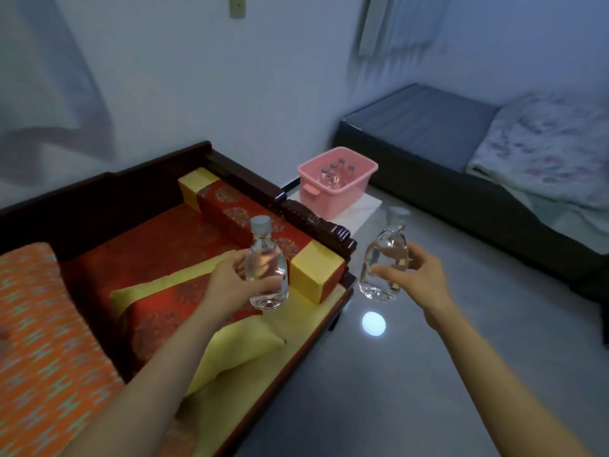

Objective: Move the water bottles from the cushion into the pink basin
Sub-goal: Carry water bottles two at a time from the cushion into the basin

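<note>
While both arms reach forward, each hand holds a small clear water bottle up in the air. The left hand grips the left bottle round its lower body, with the thumb on the near side and the fingers curled round the far side, where they show through the water. This bottle is upright, its pale cap on top, and hangs above the front edge of the red and yellow cushion on the dark wooden sofa.

The right hand grips the right bottle in much the same way, the thumb laid across the near face and the fingers wrapped behind it. That bottle leans slightly and hangs over the grey floor, just past the sofa's end and well apart from the left one. A round spot of reflected light lies on the floor below it.

Beyond both hands, the pink basin sits on a low white table just beside the sofa's carved armrest. Several capped bottles stand upright inside it, close together.

A long red bolster with yellow ends lies along the armrest side of the sofa seat. An orange patterned pillow fills the near left corner. To the right, past the basin, a low bed with a grey sheet stands against the wall, and a pale flowered blanket is heaped on it.
</note>
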Motion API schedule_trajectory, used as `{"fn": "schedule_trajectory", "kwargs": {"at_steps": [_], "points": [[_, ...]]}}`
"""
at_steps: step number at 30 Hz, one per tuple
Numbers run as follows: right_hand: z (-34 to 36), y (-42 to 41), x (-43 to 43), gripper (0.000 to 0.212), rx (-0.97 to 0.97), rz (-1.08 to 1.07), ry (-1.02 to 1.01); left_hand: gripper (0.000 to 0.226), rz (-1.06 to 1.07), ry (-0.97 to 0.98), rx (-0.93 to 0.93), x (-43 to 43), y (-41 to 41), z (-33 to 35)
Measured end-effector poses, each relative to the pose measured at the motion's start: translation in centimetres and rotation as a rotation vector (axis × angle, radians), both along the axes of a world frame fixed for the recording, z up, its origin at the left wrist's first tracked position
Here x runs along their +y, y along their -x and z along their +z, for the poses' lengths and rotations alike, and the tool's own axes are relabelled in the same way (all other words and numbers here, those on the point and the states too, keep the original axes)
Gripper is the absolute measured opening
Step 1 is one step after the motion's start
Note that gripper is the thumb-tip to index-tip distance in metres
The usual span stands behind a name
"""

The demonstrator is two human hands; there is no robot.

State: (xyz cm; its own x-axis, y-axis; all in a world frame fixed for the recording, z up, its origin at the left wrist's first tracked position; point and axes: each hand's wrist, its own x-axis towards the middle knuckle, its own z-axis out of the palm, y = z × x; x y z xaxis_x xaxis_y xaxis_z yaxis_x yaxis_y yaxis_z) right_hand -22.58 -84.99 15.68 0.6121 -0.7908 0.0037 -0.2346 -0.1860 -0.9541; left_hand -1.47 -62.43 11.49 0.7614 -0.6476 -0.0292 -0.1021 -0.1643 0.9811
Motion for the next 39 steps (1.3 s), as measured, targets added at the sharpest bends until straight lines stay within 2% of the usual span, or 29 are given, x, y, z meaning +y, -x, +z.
{"fn": "schedule_trajectory", "kwargs": {"at_steps": [6, 12, 16, 21, 23, 27, 32, 39], "points": [[-0.5, -0.1, -8.1, 0.071, -0.006, -0.089, -0.033, 0.055, -0.038, -0.041, -0.023, -9.6, -1.3, -0.3], [-1.5, -2.0, -17.8, 0.057, 0.018, -0.108, -0.042, 0.053, -0.102, -0.027, -0.010, -20.5, -4.3, -1.1], [-1.7, -3.7, -23.7, 0.062, 0.060, -0.106, -0.051, 0.046, -0.123, -0.017, 0.010, -27.0, -6.1, -1.0], [-1.9, -5.3, -30.2, 0.068, 0.129, -0.126, -0.058, 0.057, -0.120, -0.043, 0.058, -34.2, -8.2, -1.6], [-2.0, -5.7, -33.6, 0.072, 0.161, -0.120, -0.040, 0.051, -0.128, -0.049, 0.043, -37.8, -9.0, -1.8], [-2.1, -6.7, -41.5, 0.076, 0.188, -0.103, -0.026, 0.042, -0.072, -0.027, 0.018, -45.2, -10.1, -2.0], [-2.2, -8.6, -52.4, 0.063, 0.168, -0.058, -0.007, 0.046, 0.052, -0.026, 0.036, -54.0, -11.2, -2.3], [-2.3, -13.1, -64.0, 0.068, 0.180, 0.064, 0.015, 0.046, 0.192, -0.048, 0.024, -62.0, -13.3, -2.9]]}}
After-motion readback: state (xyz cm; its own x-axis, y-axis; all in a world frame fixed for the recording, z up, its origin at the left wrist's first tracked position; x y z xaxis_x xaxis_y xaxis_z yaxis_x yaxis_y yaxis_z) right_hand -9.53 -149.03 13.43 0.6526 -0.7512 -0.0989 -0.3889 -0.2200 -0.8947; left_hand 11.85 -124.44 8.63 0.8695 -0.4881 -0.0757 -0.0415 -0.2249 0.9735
